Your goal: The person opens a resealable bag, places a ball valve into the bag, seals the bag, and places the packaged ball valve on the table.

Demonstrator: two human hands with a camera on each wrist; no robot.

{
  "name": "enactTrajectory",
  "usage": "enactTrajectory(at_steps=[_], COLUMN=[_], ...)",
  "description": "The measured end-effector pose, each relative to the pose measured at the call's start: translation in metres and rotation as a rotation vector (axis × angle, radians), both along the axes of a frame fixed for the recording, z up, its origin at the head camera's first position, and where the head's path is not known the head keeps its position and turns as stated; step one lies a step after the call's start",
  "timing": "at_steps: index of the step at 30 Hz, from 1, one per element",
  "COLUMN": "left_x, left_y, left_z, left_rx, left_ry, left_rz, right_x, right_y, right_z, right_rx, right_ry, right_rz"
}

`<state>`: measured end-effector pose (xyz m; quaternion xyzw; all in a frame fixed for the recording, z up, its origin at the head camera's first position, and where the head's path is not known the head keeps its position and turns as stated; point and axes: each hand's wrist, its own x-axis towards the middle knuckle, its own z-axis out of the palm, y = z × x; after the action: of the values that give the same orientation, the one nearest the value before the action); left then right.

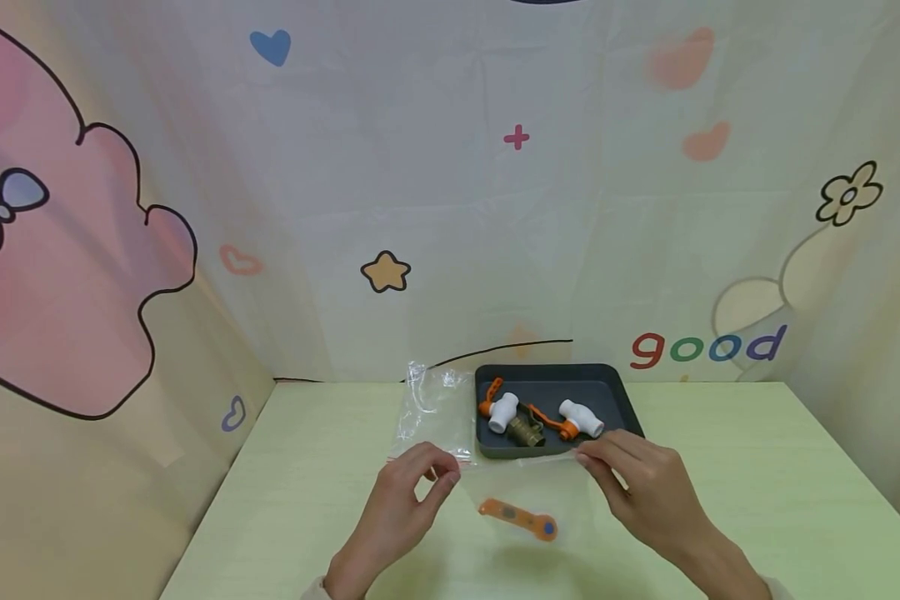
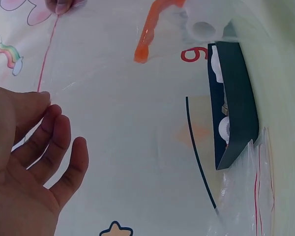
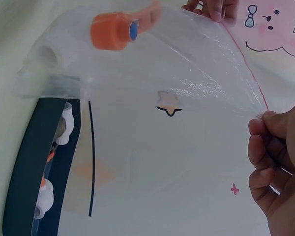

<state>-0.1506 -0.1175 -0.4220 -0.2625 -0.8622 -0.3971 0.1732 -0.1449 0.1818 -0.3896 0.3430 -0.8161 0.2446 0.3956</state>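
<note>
My left hand and right hand pinch the two top corners of a clear zip bag, holding it up between them over the table. A red line runs along its top edge. Inside the bag hangs a white ball valve with an orange handle and a blue spot at the handle's hub. Beyond the bag, a dark grey tray bears two white ball valves with orange handles and a brass-coloured fitting.
Another clear zip bag lies flat against the tray's left side. The pale table ends at a printed curtain behind the tray, with similar cloth at both sides.
</note>
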Motion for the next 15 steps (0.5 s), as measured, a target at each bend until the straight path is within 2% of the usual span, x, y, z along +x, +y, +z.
enactTrajectory(at_steps=[6,15], left_x=[0.001,0.004], left_y=[-0.001,-0.002], left_z=[-0.003,-0.009], left_rx=[0.047,0.050], left_ry=[0.081,0.097], left_rz=[-0.037,-0.080], right_x=[0.005,0.011], right_y=[0.004,0.004], right_z=[-0.010,-0.020], right_rx=[0.028,0.007], right_ry=[-0.089,-0.151], right_rz=[-0.023,-0.021])
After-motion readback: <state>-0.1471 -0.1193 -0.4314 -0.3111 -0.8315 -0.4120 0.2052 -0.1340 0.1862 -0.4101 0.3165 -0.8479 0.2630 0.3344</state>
